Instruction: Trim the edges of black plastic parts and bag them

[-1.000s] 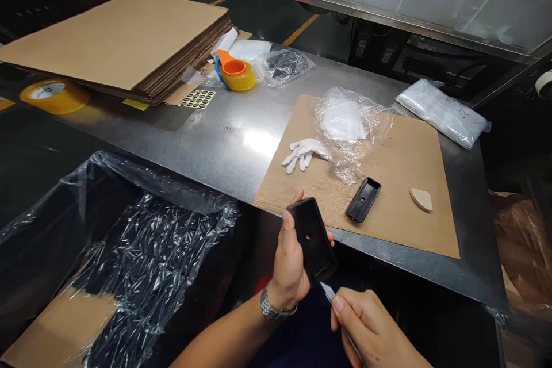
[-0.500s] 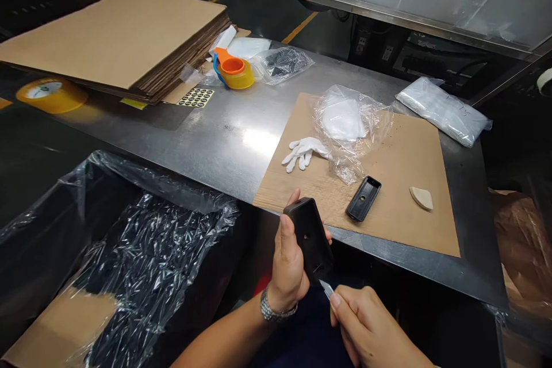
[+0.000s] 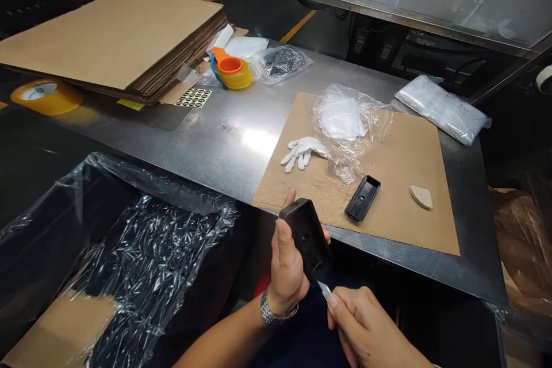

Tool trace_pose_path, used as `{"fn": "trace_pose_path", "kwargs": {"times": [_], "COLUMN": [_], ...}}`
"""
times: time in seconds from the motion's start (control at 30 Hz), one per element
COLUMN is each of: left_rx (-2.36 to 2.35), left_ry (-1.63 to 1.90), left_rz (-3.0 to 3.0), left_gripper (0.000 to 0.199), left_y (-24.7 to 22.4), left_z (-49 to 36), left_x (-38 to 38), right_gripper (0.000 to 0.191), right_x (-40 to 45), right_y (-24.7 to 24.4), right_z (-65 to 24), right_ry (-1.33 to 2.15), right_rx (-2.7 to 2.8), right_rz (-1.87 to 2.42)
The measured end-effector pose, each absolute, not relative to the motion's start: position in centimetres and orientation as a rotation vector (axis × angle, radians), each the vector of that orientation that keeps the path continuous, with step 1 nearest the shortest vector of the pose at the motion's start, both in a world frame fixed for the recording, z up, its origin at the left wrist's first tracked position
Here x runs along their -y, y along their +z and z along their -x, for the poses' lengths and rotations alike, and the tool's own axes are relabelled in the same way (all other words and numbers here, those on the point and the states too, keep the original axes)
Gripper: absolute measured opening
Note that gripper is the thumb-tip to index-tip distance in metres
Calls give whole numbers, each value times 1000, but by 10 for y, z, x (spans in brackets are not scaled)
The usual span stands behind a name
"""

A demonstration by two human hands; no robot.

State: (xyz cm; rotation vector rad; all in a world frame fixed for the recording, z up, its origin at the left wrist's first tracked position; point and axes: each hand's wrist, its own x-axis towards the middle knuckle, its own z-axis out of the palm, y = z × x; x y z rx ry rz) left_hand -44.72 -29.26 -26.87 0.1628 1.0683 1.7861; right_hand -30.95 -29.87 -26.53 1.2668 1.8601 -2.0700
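Note:
My left hand (image 3: 288, 267) is closed around a black rectangular plastic housing (image 3: 305, 237), its hollow side turned towards me, with a hole in its floor. Between the thumb and fingers of my right hand (image 3: 356, 316) is a utility knife (image 3: 324, 289), its blade pointing up at the lower end of the housing. Whether the tip touches the plastic I cannot tell. A second black housing (image 3: 363, 198) lies hollow side up on the cardboard sheet (image 3: 405, 155). To its right is a beige wedge-shaped pad (image 3: 421, 197).
A white glove (image 3: 304, 150) and a clear bag with white sheets (image 3: 342, 118) lie on the cardboard. Stacked cardboard (image 3: 116, 34), a tape dispenser (image 3: 233, 72) and stickers (image 3: 194, 98) occupy the metal table's left. A bin lined with plastic (image 3: 159, 259) stands below left.
The housing and both hands have shifted very slightly left in the view. My grip on the housing and on the knife is the same.

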Motion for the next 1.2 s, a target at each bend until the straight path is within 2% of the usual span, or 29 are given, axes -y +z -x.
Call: {"fn": "trace_pose_path", "kwargs": {"times": [0.37,0.73,1.2], "left_rx": [-1001,-962,-1041], "left_ry": [1907,1890,1932], "left_rz": [-123,-114,-206], "left_gripper": [52,53,63], "left_y": [-268,-271,-273], "left_z": [447,447,444], "left_x": [289,290,291], "right_gripper": [44,43,40], "right_x": [296,292,289], "right_y": [-260,-254,-250], "right_z": [308,306,311], "right_ry": [-2242,-1846,-1771], "right_rx": [-1753,-2079,-2102], "right_rz": [-1248,-1236,-1241]}}
